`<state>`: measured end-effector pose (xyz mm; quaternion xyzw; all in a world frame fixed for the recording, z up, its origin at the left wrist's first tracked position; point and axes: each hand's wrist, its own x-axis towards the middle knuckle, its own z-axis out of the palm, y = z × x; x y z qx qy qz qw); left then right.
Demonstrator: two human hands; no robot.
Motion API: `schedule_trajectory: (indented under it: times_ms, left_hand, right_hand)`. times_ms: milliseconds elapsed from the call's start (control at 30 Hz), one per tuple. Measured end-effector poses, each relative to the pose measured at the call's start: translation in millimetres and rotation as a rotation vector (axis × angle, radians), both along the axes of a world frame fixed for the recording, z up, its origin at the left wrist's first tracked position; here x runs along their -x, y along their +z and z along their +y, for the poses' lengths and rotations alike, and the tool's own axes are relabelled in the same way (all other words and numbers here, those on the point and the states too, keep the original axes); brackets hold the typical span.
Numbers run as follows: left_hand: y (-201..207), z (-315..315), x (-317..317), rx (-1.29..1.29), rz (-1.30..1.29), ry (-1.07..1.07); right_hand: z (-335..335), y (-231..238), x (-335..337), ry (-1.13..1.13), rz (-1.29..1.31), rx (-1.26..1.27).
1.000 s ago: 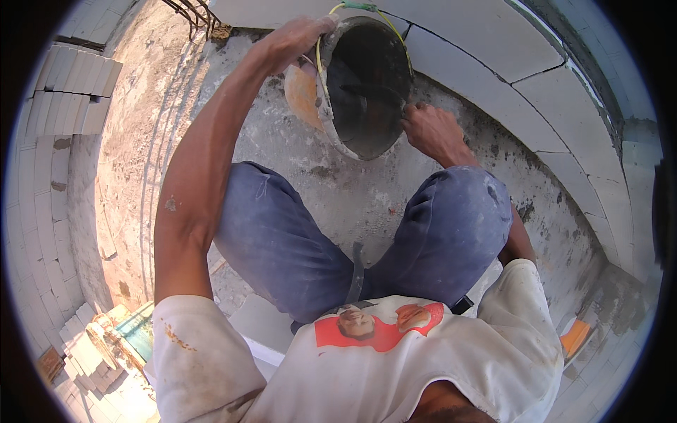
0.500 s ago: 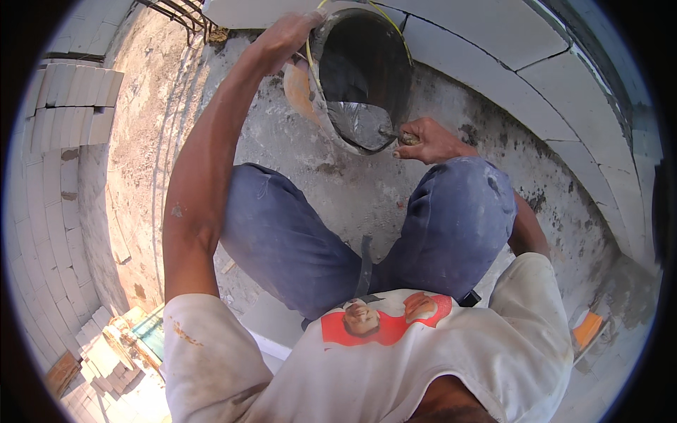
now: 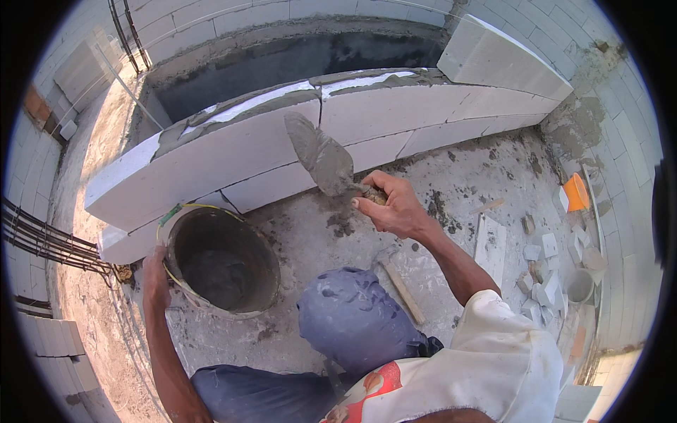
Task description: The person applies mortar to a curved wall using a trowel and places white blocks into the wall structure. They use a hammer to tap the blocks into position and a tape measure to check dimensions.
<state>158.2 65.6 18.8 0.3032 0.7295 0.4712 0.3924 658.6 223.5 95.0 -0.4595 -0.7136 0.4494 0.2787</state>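
Observation:
My right hand (image 3: 396, 204) is closed round the handle of a trowel (image 3: 321, 158), its blade loaded with grey mortar. The trowel is raised in front of a low wall of white blocks (image 3: 233, 166). Grey mortar (image 3: 264, 106) lies along the top of this wall, with white block showing in patches. To the left stands a dark bucket (image 3: 266, 257) with a yellow-green handle, tilted slightly, holding wet mortar (image 3: 218, 276). My left hand (image 3: 156, 278) grips the bucket's left rim; its fingertips are partly blurred.
A large white block (image 3: 497, 60) stands at the wall's right end. On the floor lie a wooden-handled tool (image 3: 402, 289), a white board (image 3: 489, 247) and broken block pieces (image 3: 546, 285). An orange container (image 3: 577, 192) is at the right; steel bars (image 3: 49, 236) jut from the left.
The trowel has come out of the bucket with mortar on it and up to the wall. My view has swung toward the wall, and the bucket now appears at the left.

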Motion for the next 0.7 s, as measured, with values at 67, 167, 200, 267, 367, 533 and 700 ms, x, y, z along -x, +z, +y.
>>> schedule_trajectory:
  times_ms: [67,167,200,267,367,533,700]
  left_hand:
    - [-10,1,1,-0.053,0.121,0.037]
    - [14,12,-23,-0.005,0.139,-0.007]
    - [23,13,-32,0.031,0.117,-0.037]
    - [19,10,-23,0.057,0.224,-0.035]
    - [-12,5,3,-0.013,0.354,-0.026]
    - [-9,12,1,0.01,0.269,-0.041]
    - [-2,13,-3,0.014,0.289,-0.063]
  right_hand:
    - [19,43,-37,-0.139,-0.026,-0.07]
    - [53,90,-89,-0.354,-0.158,-0.198]
    - [67,102,-107,-0.386,-0.205,-0.189]
    - [97,119,-132,-0.416,-0.252,-0.15]
    - [130,130,-159,-0.424,-0.276,-0.066]
    - [164,135,-179,-0.388,-0.263,0.05]
    - [187,150,-200,-0.424,-0.217,0.101]
